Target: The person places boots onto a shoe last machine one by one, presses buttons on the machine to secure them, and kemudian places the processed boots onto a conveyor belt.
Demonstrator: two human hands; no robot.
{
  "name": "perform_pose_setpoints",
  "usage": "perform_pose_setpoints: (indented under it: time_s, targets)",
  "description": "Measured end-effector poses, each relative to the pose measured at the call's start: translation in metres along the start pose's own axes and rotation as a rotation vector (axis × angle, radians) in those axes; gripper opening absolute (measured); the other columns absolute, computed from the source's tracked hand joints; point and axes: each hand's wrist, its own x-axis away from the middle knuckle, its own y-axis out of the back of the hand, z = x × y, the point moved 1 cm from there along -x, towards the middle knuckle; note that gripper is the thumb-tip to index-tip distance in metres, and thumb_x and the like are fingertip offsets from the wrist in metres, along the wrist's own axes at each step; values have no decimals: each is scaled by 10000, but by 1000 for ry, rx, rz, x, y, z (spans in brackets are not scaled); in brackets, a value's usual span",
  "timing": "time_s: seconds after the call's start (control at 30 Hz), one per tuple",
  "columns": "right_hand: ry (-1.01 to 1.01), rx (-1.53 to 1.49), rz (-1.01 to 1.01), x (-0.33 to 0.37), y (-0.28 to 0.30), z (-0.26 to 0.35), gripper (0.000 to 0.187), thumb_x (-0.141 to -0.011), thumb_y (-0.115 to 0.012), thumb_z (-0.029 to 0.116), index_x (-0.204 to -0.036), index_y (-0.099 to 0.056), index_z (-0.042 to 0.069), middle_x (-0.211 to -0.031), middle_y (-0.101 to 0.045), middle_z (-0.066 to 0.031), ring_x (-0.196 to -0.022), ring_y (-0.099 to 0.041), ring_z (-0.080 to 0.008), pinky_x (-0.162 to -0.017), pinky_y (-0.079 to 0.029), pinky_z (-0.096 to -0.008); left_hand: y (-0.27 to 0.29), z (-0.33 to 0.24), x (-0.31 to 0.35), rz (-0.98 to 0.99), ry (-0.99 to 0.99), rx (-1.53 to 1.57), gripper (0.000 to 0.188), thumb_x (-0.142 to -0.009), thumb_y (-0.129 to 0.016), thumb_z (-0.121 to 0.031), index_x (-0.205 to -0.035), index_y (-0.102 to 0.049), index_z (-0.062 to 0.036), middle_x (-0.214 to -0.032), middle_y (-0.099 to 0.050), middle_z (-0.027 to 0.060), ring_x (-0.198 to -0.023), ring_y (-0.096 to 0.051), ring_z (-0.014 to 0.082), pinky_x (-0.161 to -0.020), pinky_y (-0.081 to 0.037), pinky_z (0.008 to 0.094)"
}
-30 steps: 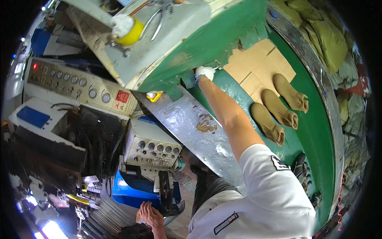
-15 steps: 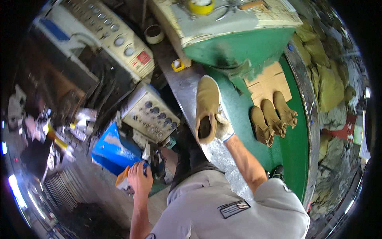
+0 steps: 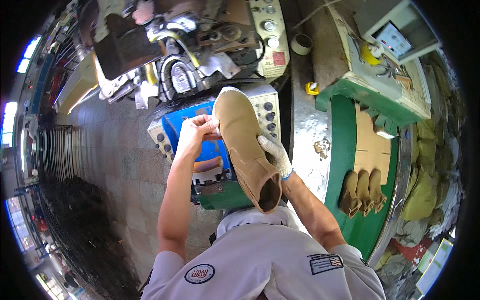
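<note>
A tan ankle boot upper (image 3: 241,131) with a pale edge round its toe is held up before me, toe away and open top toward my body. My right hand (image 3: 276,156), in a white knit glove, grips its right side near the ankle. My bare left hand (image 3: 194,136) pinches the pale lower edge on the left side, near the toe. The fingers on the underside are hidden. Behind the boot is a machine with a metal toe clamp (image 3: 182,77), and below that a blue panel (image 3: 187,117).
Three similar boots (image 3: 364,192) stand in a row on the green bench (image 3: 344,230) at right, near flat cardboard (image 3: 370,145). A white control box (image 3: 267,112) with dark knobs adjoins the machine. A yellow tape roll (image 3: 370,55) lies on the far right cabinet.
My view has turned left toward the machine, and the boot has come with my right hand in front of it. My left hand has left the lower machine area and taken the boot's edge.
</note>
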Motion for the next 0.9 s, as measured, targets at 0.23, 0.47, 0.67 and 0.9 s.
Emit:
perform_pose_setpoints:
  time_s: [0.23, 0.47, 0.67, 0.9]
  targets:
    - [69, 178, 7, -57, -62, -11, 593, -990, -626, 218, -1500, -432, -14, -1362, -581, -111, -1198, -582, -189, -1024, -478, -333, 48, -21, 5, -350, -182, 108, 325, -858, -726, -4, -1170, -677, 75, -1040, -714, 146, -863, -717, 217, -773, -635, 349]
    - [226, 128, 59, -127, -95, -33, 538, -987, -636, 183, -1470, -484, 0, -1345, -601, -84, -1177, -588, -165, -1013, -484, -317, 72, -55, -1, -439, -434, 229, 470, -833, -639, 76, -1298, -585, 115, -1224, -671, 216, -1051, -698, 278, -934, -590, 372]
    - [322, 293, -62, -154, -100, -59, 443, -989, -653, 225, -1318, -600, -67, -1257, -653, -128, -1085, -631, -175, -934, -522, -312, 77, -25, -12, -465, -403, 242, 464, -911, -676, -28, -1349, -560, 73, -1239, -674, 195, -1085, -687, 252, -940, -561, 332]
    - [184, 325, -201, -144, -111, -54, 390, -988, -659, 251, -1237, -655, -49, -1118, -706, -108, -968, -669, -171, -848, -549, -321, 64, 26, 1, -203, -121, 538, 498, -1082, -480, -414, -1338, -582, 1, -1190, -690, 138, -1025, -698, 209, -859, -585, 351]
